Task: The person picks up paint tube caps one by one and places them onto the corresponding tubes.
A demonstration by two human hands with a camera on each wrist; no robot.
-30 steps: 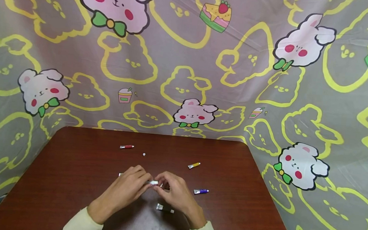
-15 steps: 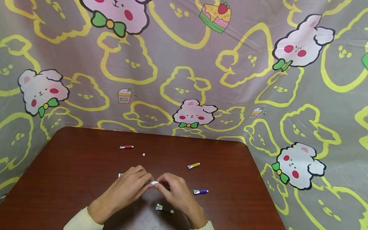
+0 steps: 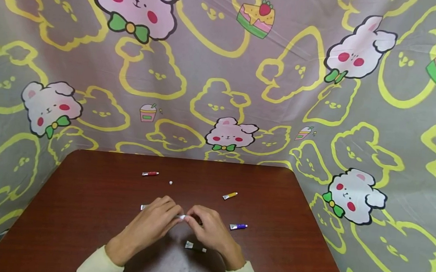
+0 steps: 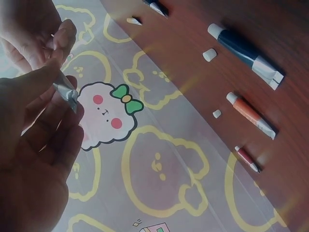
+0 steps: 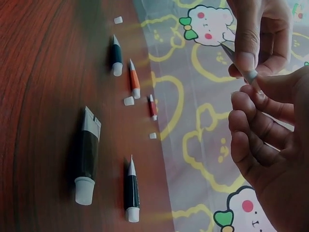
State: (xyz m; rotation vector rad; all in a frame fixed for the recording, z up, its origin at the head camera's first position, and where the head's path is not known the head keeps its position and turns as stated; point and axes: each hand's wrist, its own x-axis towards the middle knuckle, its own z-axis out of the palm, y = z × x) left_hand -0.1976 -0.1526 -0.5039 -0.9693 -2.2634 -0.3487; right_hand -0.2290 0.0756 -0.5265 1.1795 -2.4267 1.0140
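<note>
Over the middle of the table, my left hand holds a small paint tube between thumb and fingers. Its crimped silver tail sticks out from the fingers in the left wrist view. My right hand pinches the tube's white capped end with thumb and forefinger, so the fingertips of both hands almost meet. The tube's middle is mostly covered by fingers. Below the right hand lies a black paint tube. A silver tube end peeks out behind the left hand.
On the brown table lie a red tube, a small white cap, a yellow tube and a blue-purple tube. An orange tube shows in the left wrist view. Patterned cloth surrounds the table.
The right thumb and fingers have closed in over the tube's white end, so less of it shows. The left hand stays nearly still, and the tubes on the table have not moved.
</note>
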